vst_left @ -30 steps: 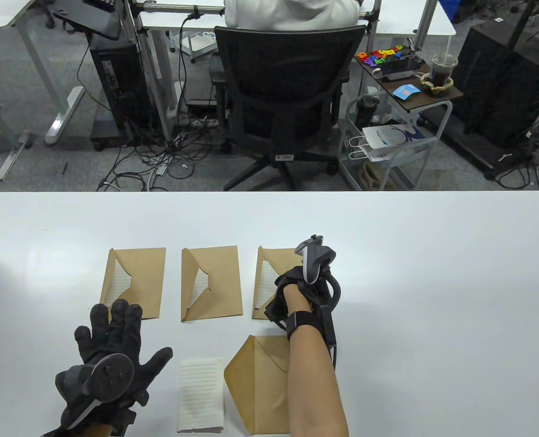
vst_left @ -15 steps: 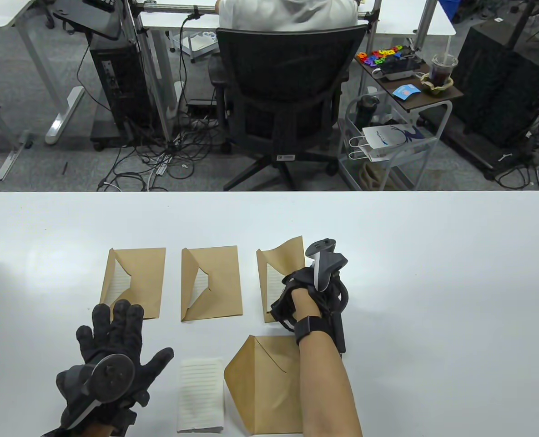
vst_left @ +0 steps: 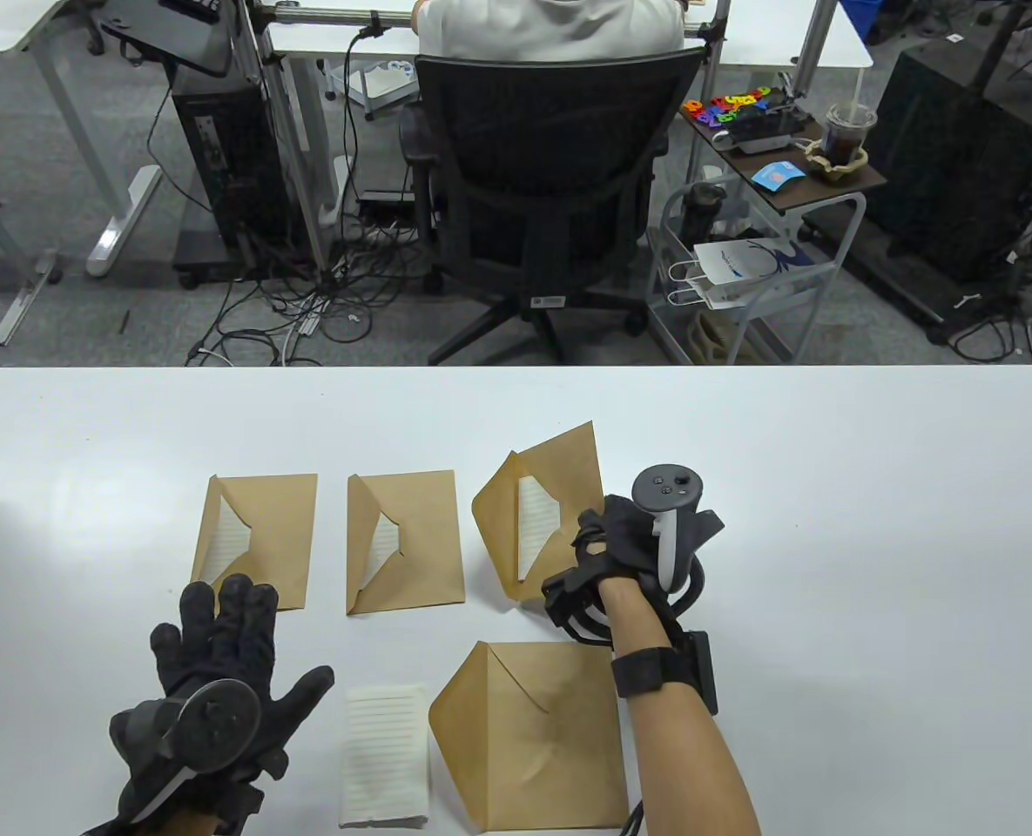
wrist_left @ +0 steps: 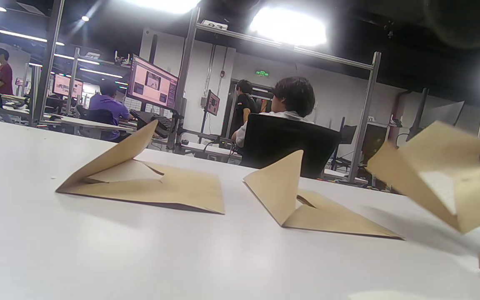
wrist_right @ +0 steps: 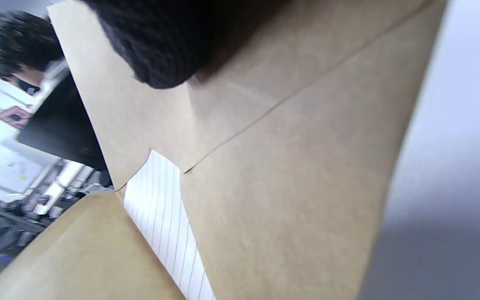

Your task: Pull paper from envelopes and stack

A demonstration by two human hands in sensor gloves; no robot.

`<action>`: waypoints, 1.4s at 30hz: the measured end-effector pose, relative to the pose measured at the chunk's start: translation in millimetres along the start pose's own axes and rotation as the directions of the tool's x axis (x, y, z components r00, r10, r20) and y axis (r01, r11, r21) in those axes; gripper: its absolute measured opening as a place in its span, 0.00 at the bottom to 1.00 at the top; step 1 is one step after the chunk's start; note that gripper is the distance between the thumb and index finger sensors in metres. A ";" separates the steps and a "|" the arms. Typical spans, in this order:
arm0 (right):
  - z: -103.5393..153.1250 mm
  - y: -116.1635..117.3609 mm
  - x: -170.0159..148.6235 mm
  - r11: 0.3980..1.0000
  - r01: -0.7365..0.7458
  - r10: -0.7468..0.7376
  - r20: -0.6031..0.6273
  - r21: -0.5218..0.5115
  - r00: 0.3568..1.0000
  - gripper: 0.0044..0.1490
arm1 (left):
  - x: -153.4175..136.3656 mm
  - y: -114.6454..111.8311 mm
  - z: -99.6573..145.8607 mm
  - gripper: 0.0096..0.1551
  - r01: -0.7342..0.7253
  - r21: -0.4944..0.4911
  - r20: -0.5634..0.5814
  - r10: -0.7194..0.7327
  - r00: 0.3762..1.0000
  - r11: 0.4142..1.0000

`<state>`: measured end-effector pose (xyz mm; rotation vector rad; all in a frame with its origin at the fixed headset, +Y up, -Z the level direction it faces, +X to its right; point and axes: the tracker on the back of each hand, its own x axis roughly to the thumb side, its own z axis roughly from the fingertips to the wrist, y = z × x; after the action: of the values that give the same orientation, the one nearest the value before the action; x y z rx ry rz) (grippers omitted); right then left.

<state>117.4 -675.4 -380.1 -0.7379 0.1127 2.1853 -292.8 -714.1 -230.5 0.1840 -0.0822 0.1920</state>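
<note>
Three brown envelopes lie in a row on the white table (vst_left: 829, 488), flaps open with lined paper showing: the left envelope (vst_left: 267, 531), the middle envelope (vst_left: 420, 535) and the right envelope (vst_left: 550, 509). My right hand (vst_left: 607, 544) grips the right envelope by its right edge and holds it lifted and tilted; its paper (wrist_right: 161, 216) shows inside. An empty envelope (vst_left: 537, 740) lies at the front, with a folded lined sheet (vst_left: 385, 753) to its left. My left hand (vst_left: 215, 670) rests flat on the table, fingers spread, empty.
The table's far edge runs across the middle of the table view. Behind it stand an office chair (vst_left: 542, 174) with a seated person and a small cart (vst_left: 768, 218). The left wrist view shows the left envelope (wrist_left: 148, 183) and the middle envelope (wrist_left: 306, 200) low on the table.
My right hand has taken hold of the right envelope, lifted it off the table and turned it, moving right and toward me. The left hand has stayed put.
</note>
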 end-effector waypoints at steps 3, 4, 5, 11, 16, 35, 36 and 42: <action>18.1 -19.6 -1.1 0.999 0.052 -0.052 0.093 0.009 0.994 0.26 | 1.7 -2.0 0.3 0.64 0.000 -0.011 0.006 0.000 1.000 1.000; 25.3 -26.8 -2.4 0.997 0.078 -0.080 0.123 0.024 0.989 0.26 | 2.3 -2.6 0.5 0.64 -0.002 -0.014 0.009 0.002 1.000 1.000; 29.5 -31.5 -4.4 0.994 0.103 -0.107 0.151 0.038 0.983 0.26 | 2.8 -2.8 0.6 0.64 -0.003 -0.016 0.010 0.003 1.000 1.000; 59.6 -53.2 -24.1 0.973 0.189 -0.223 0.321 0.133 0.921 0.27 | 5.8 -4.5 1.6 0.64 -0.010 -0.027 0.022 0.011 1.000 1.000; 76.5 -43.9 -54.3 0.958 0.221 -0.279 0.412 0.182 0.868 0.28 | 10.5 -7.1 3.0 0.63 -0.010 -0.039 0.038 0.011 0.999 0.999; 77.8 19.1 -100.8 0.933 0.227 -0.338 0.457 0.279 0.823 0.28 | 63.1 -5.4 9.3 0.55 -0.128 0.008 0.305 0.119 0.945 0.992; 80.4 20.9 -100.6 0.940 0.218 -0.321 0.470 0.261 0.822 0.28 | 69.9 -3.3 13.4 0.54 -0.153 0.005 0.349 0.142 0.926 0.988; 97.1 25.9 -94.9 0.981 0.138 -0.190 0.541 0.136 0.819 0.29 | 94.6 -0.5 29.4 0.53 -0.396 -0.139 0.529 0.406 0.745 0.908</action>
<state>100.6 -726.2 -252.7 -0.0360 -0.1455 2.1215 -201.9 -703.0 -192.5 0.1975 -0.7074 0.5715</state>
